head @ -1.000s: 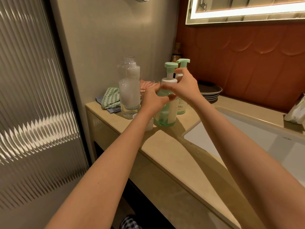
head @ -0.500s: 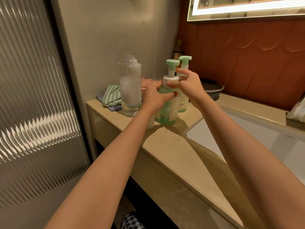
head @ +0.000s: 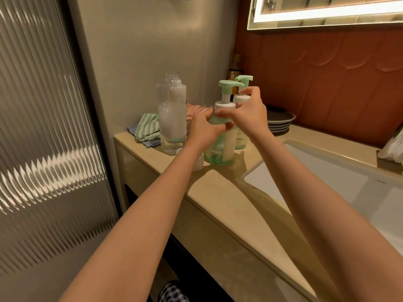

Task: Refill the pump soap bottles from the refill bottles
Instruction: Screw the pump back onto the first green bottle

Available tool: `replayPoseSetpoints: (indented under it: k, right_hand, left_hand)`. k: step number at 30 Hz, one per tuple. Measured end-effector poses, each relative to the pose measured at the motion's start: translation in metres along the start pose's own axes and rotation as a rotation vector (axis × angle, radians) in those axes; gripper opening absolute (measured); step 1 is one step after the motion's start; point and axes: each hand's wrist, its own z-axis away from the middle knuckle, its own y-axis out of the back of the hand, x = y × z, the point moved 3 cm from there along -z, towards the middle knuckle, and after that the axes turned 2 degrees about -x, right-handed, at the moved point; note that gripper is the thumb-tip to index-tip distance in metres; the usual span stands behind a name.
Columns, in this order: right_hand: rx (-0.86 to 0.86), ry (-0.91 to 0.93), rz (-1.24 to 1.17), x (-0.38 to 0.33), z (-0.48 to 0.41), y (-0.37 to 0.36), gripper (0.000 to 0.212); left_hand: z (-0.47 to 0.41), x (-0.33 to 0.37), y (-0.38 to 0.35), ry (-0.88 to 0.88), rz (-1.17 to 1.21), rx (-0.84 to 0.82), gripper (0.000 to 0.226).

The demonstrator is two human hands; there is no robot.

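Front pump bottle [head: 220,149] stands upright on the surface [head: 218,188]. My left hand [head: 204,129] grips its body; my right hand [head: 250,114] appears to pinch its white collar. Uncapped refill bottle [head: 172,125] stands near, to its left; second pump bottle [head: 241,141] just behind.

Two pump bottles [head: 220,149] [head: 241,141], one clear refill bottle [head: 172,123] — two hands [head: 202,129] [head: 250,114]

On the bench [head: 218,192], the refill bottle [head: 172,118] stands left of the front pump bottle [head: 220,147]; a second pump bottle [head: 241,140] stands just behind it, to the right. Cloths [head: 147,127] lie behind the refill bottle, plates [head: 280,120] farther right, the sink [head: 327,177] before them.
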Motion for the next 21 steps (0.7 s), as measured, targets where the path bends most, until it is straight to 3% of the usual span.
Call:
replayPoseSetpoints:
  k: [5,11,15,18,21]
  right_hand:
    - [-0.161,-0.066,-0.152,0.008,-0.002,-0.001,0.088]
    - [0.035,-0.008,0.082,-0.002,0.001,-0.002,0.07]
    - [0.096,-0.007,0.106,-0.002,0.009,-0.003,0.067]
    - [-0.132,-0.08,-0.16,0.007,0.01,-0.001,0.066]
    - [-0.364,-0.264,-0.355,0.02,0.013,0.001,0.039]
  left_hand:
    - [-0.003,-0.001,0.0,-0.027,0.001,-0.022,0.047]
    - [-0.003,0.0,-0.002,-0.026,-0.006,0.008,0.051]
    - [-0.003,-0.002,-0.003,-0.011,-0.053,0.009,0.059]
    - [-0.005,-0.001,-0.003,0.012,-0.109,-0.035,0.081]
    - [-0.007,-0.003,-0.009,0.092,-0.177,-0.124,0.107]
